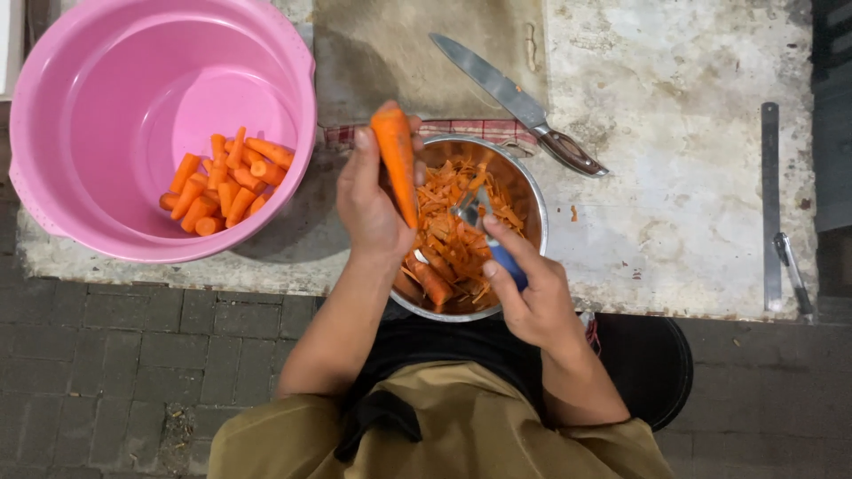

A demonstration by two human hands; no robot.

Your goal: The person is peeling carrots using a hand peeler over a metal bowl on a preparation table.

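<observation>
My left hand (370, 200) holds a long orange carrot (396, 160) upright over a steel bowl (534, 208). My right hand (525, 297) grips a peeler with a blue handle (484, 226), its metal head close to the carrot's lower end. The bowl holds orange carrot peelings (453, 235) and an unpeeled carrot piece. To the left, a pink plastic tub (106, 98) holds several peeled carrot pieces (224, 182).
A kitchen knife (524, 105) with a wooden handle lies on the worn white slab (692, 177) behind the bowl, partly on a brown board (390, 53). A metal ruler (770, 195) lies at the right edge. Brick paving (115, 355) lies below the slab.
</observation>
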